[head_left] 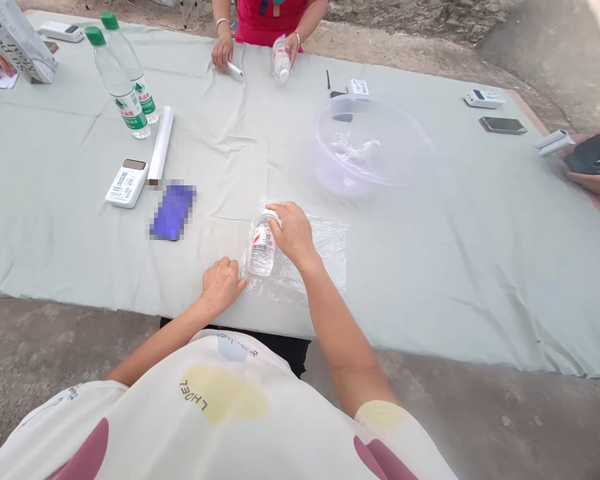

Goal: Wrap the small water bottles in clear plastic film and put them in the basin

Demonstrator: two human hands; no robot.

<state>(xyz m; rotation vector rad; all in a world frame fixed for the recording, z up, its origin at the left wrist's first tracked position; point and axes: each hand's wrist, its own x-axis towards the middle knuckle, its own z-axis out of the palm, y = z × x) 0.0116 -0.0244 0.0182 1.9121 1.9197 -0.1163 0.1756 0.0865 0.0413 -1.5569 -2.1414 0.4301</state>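
Observation:
A small clear plastic bottle (261, 250) with a red-and-white label stands on a sheet of clear plastic film (325, 253) near the table's front edge. My right hand (293, 233) is closed around the bottle's cap end from the right. My left hand (221, 285) rests just left of the bottle, its fingers curled and pinching the film's near-left edge against the cloth.
A pale green cloth (430, 267) covers the table. A clear plastic basin (367, 147) sits beyond. Two green-capped bottles (123, 80), a white roll (160, 143), a white device (127, 183) and a blurred blue item (172, 211) lie left. Another person (260, 40) across holds a bottle.

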